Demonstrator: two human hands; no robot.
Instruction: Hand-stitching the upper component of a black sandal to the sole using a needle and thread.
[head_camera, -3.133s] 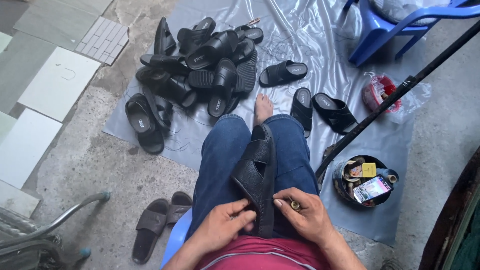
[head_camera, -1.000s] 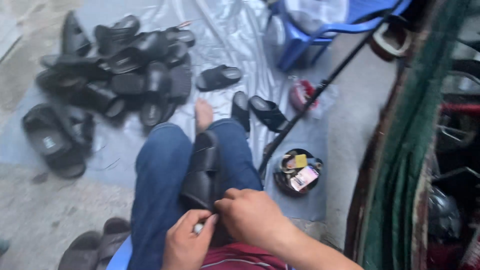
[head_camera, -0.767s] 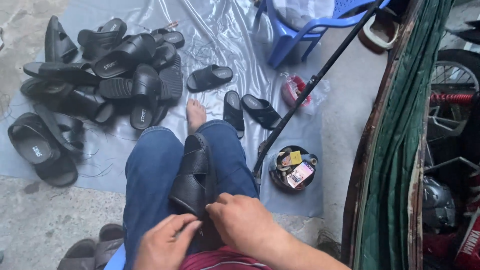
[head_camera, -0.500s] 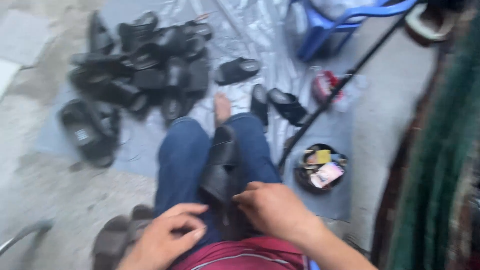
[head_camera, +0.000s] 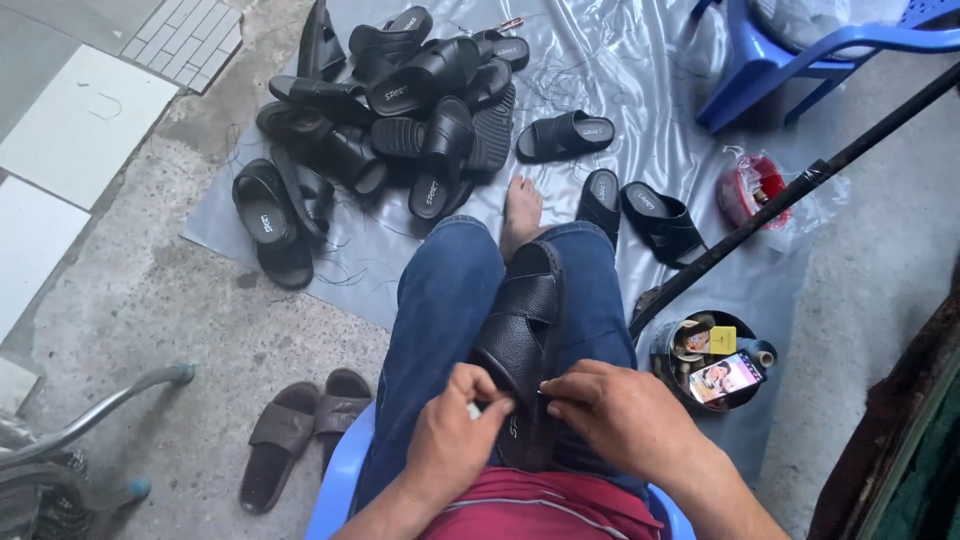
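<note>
- Head view, looking down on a seated person's lap: a black leather sandal (head_camera: 522, 345) lies lengthwise on the blue-jeaned thighs, its heel end nearest the body, right between the hands.
- Left hand (head_camera: 455, 435) has its fingers curled, the tips pinching the sandal's near-left edge; a small pale object shows in that pinch, too small to identify.
- Right hand (head_camera: 620, 415) rests on the sandal's right edge, thumb and forefinger pressed together at the rim, touching the left fingertips' area.
- Just right of the right hand, on the floor, a round dark tin (head_camera: 712, 362) holds a phone with a lit screen, a small yellow box and rolls or spools I cannot make out.
- Farther out beyond the right hand, a clear plastic bag (head_camera: 762, 190) encloses something red.
- A dark pole (head_camera: 800, 190) slants from beside the tin up to the right.
- Well ahead of both hands, a heap of black sandals (head_camera: 400, 100) sits on a grey plastic sheet (head_camera: 640, 70); three more lie singly nearer the bare foot (head_camera: 521, 212).
- Left of the left hand, a brown pair of slides (head_camera: 305, 430) sits on bare concrete, with open floor stretching to the sheet's edge.
- A blue plastic chair (head_camera: 790, 50) stands far ahead to the right.
</note>
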